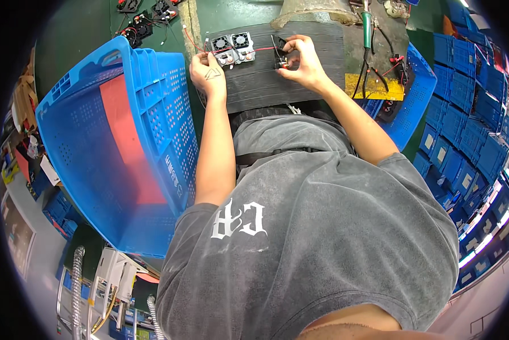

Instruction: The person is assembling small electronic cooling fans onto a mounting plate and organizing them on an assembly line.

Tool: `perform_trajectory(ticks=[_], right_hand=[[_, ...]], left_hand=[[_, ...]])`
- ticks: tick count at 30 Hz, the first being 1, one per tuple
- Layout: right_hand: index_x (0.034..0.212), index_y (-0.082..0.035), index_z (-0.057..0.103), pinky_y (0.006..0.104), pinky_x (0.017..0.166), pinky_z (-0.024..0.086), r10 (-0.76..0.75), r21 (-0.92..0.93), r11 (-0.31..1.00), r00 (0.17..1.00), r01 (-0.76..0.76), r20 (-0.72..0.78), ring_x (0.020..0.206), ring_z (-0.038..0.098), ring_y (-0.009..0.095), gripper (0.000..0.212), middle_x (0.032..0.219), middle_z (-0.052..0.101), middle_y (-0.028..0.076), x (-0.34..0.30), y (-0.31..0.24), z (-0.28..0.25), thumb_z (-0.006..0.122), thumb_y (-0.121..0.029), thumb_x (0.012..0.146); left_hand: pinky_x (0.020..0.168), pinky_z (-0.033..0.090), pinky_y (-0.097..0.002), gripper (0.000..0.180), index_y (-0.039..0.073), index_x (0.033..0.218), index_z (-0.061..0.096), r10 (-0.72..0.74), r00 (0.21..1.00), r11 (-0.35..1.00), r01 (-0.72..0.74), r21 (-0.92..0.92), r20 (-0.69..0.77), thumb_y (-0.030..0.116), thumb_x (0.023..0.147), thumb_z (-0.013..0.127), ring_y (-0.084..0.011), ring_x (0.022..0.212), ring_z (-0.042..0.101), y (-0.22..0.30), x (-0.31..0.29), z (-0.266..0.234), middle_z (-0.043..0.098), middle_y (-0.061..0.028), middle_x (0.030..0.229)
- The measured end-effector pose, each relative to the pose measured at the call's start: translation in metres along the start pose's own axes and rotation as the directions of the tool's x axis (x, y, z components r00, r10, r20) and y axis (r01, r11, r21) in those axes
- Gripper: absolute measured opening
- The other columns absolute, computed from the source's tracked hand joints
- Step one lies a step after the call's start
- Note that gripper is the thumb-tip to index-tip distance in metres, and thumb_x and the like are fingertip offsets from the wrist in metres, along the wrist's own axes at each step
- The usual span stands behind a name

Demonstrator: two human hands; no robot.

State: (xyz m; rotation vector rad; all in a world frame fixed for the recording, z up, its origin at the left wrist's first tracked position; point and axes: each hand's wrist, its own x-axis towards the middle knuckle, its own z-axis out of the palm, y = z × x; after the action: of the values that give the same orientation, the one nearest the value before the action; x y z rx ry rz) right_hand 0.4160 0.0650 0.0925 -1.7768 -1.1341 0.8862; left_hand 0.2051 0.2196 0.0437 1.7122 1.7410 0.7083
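Two small square fans on silvery metal blocks [231, 50] lie on the black mat. My left hand [209, 73] is at their left side, its thumb and finger closed on a thin red wire [193, 41] there. Red wire also stretches across the blocks toward my right hand. My right hand [304, 65] grips a thin black fan [279, 52], held on edge between thumb and fingers at the mat's right part. The fan's far face is hidden from view.
A large blue crate [132, 73] with a red sheet inside stands at my left. Loose black fans [144, 22] with wires lie at the far left. A green-handled soldering iron [367, 28] and black pliers [374, 76] are on the right, beside another blue crate [419, 85].
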Motion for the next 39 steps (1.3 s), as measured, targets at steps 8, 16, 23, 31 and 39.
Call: perform_trajectory(ticks=[8, 16, 23, 31, 39], right_hand=[[0.116, -0.003, 0.057, 0.0309, 0.081, 0.058, -0.008, -0.222, 0.975, 0.998, -0.005, -0.058, 0.108, 0.056, 0.023, 0.061, 0.126, 0.044, 0.014, 0.03, 0.003, 0.038, 0.094, -0.012, 0.068], [0.123, -0.003, 0.055, 0.0458, 0.101, 0.052, -0.126, -0.45, 0.889, 0.989, 0.082, -0.07, 0.12, 0.054, 0.043, 0.062, 0.129, 0.048, 0.022, 0.041, 0.006, 0.054, 0.087, -0.008, 0.071], [0.126, -0.004, 0.053, 0.0457, 0.097, 0.055, -0.104, -0.612, 0.785, 0.994, 0.095, 0.021, 0.122, 0.052, 0.041, 0.064, 0.131, 0.048, 0.02, 0.038, -0.002, 0.047, 0.085, -0.007, 0.072], [0.126, -0.005, 0.054, 0.0453, 0.095, 0.057, -0.107, -0.615, 0.784, 0.994, 0.083, -0.002, 0.122, 0.053, 0.039, 0.061, 0.131, 0.049, 0.018, 0.041, -0.006, 0.053, 0.084, -0.007, 0.072], [0.136, -0.008, 0.053, 0.0455, 0.105, 0.05, -0.281, -0.664, 0.708, 0.959, 0.241, 0.048, 0.131, 0.051, 0.037, 0.074, 0.141, 0.051, 0.017, 0.035, -0.013, 0.049, 0.086, -0.014, 0.07]], left_hand=[[0.068, 0.054, -0.037, 0.019, 0.001, 0.097, 0.072, -0.156, 0.988, 0.973, 0.157, -0.171, 0.02, 0.018, 0.089, 0.076, -0.0228, 0.069, 0.071, 0.007, 0.008, 0.006, 0.074, -0.011, 0.076], [0.068, 0.055, -0.0357, 0.02, -0.001, 0.097, 0.073, -0.161, 0.986, 0.955, 0.166, -0.247, 0.042, 0.017, 0.089, 0.076, -0.0199, 0.07, 0.071, 0.007, 0.012, 0.008, 0.075, -0.0117, 0.079], [0.07, 0.053, -0.0308, 0.022, -0.004, 0.1, 0.071, -0.204, 0.97, 0.93, 0.234, -0.283, 0.131, 0.015, 0.091, 0.076, -0.0163, 0.073, 0.07, 0.01, 0.012, 0.006, 0.076, -0.0097, 0.081], [0.103, 0.042, -0.0478, 0.059, -0.001, 0.13, 0.056, 0.264, 0.964, 0.963, -0.261, 0.07, -0.042, 0.02, 0.081, 0.081, -0.0367, 0.115, 0.052, 0.016, -0.008, -0.001, 0.052, -0.0201, 0.129], [0.12, 0.025, -0.0594, 0.096, 0.008, 0.152, 0.045, 0.569, 0.7, 0.687, -0.693, 0.218, 0.431, 0.036, 0.072, 0.09, -0.043, 0.147, 0.029, 0.031, -0.018, -0.017, 0.032, -0.0227, 0.159]])
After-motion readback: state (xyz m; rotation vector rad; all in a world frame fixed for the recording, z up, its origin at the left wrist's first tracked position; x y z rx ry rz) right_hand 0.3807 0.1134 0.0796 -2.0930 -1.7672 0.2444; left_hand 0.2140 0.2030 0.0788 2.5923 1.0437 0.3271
